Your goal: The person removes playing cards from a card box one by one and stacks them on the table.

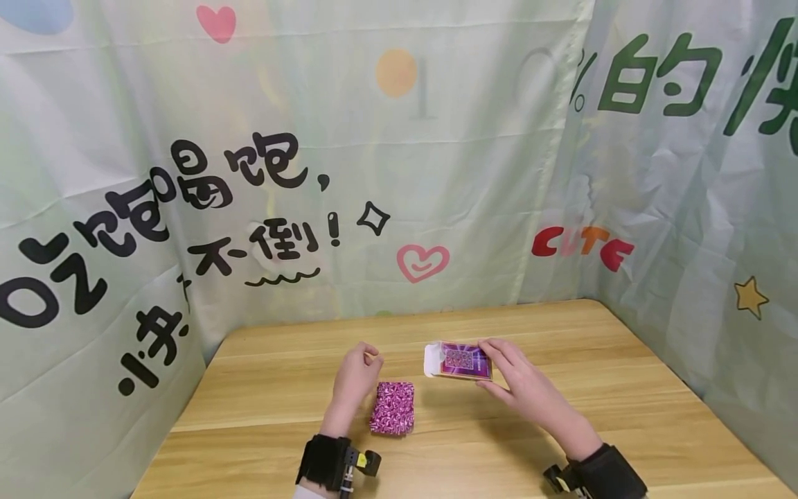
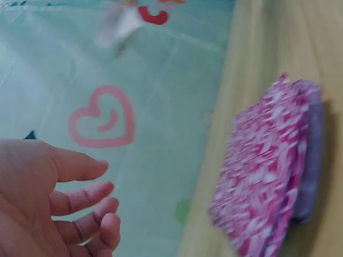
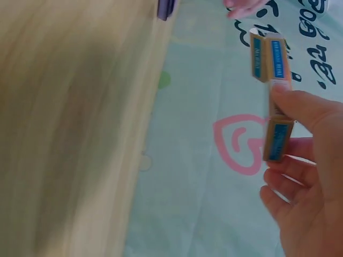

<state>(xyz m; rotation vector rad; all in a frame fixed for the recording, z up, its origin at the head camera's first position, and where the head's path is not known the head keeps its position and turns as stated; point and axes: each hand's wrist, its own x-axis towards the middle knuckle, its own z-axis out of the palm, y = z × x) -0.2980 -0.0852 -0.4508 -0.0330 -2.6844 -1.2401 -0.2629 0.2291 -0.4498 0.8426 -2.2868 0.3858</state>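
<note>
A purple card box (image 1: pixel 461 360) is pinched between the thumb and fingers of my right hand (image 1: pixel 520 381), above the table. Its white end flap (image 1: pixel 432 360) stands out toward the left. In the right wrist view the card box (image 3: pixel 277 59) appears edge-on, with blue labels on its narrow side. A pink-and-white patterned deck of cards (image 1: pixel 393 408) lies stacked on the table, its edges slightly uneven in the left wrist view. Just left of the deck is my left hand (image 1: pixel 358 374), raised, fingers loosely curled and holding nothing.
The wooden table (image 1: pixel 280 402) carries the deck between my two forearms. Printed fabric curtains (image 1: pixel 374 173) close off the back and both sides. Each wrist wears a black strap (image 1: pixel 324 457) with a small camera.
</note>
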